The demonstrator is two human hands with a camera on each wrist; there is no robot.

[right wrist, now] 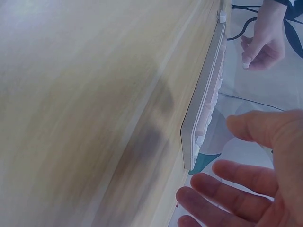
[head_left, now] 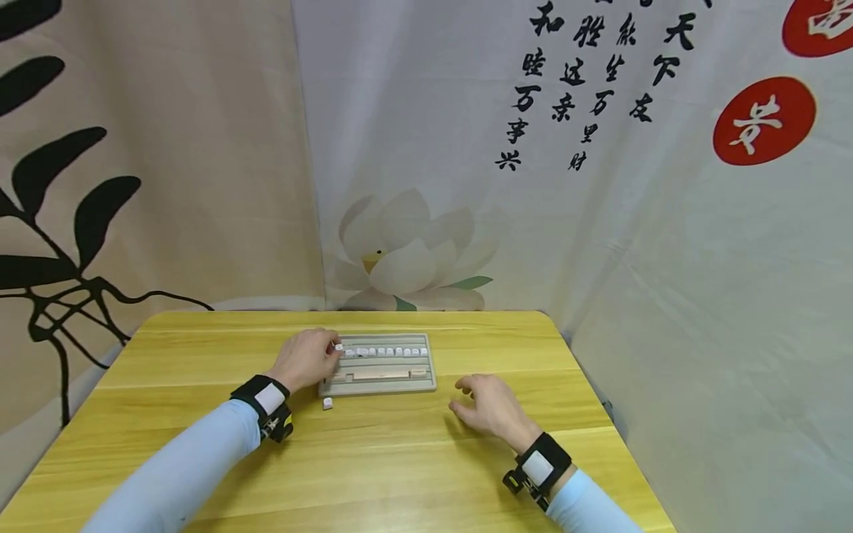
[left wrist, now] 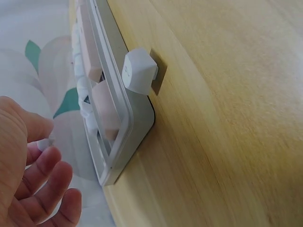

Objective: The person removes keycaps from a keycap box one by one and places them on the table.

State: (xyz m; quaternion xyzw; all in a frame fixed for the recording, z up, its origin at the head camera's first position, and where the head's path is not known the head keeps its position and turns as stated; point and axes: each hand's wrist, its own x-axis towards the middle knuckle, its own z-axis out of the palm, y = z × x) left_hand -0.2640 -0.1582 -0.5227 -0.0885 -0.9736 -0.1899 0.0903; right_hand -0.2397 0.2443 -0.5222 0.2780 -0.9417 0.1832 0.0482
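A person sits at a yellow wooden table (head_left: 373, 459) with both forearms in pale blue sleeves and a black band on each wrist. A grey keyboard tray (head_left: 377, 386) lies flat near the table's middle, holding 1 row of white keycaps (head_left: 386, 352) along its far edge and a few pinkish keys in its near row. The left hand (head_left: 308, 360) rests at the tray's far left corner, its fingertips pinching a small white keycap (head_left: 339, 346) at the left end of that row. 1 loose white keycap (head_left: 327, 403) sits on the table just beside the tray's near left corner. The right hand (head_left: 489, 407) hovers low over the table right of the tray, fingers spread and relaxed, holding nothing.
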